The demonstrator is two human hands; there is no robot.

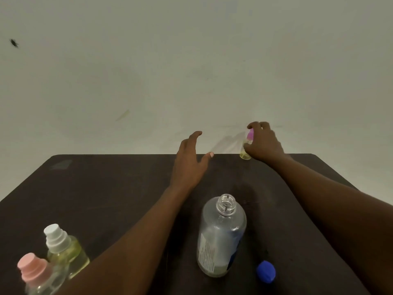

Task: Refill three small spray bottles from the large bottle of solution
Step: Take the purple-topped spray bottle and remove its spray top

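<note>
The large clear bottle (221,237) stands uncapped near the front of the dark table (106,188), almost drained, with its blue cap (265,271) lying to its right. My right hand (263,143) is closed around a small spray bottle with a purple top (245,155) at the table's far edge; yellowish liquid shows at its base. My left hand (189,162) hovers open to the left of it, fingers spread, holding nothing. A white-capped spray bottle (63,250) with yellowish liquid and a pink-capped spray bottle (36,273) stand at the front left.
A pale wall (191,71) rises directly behind the table's far edge. My left forearm crosses close beside the two front-left bottles.
</note>
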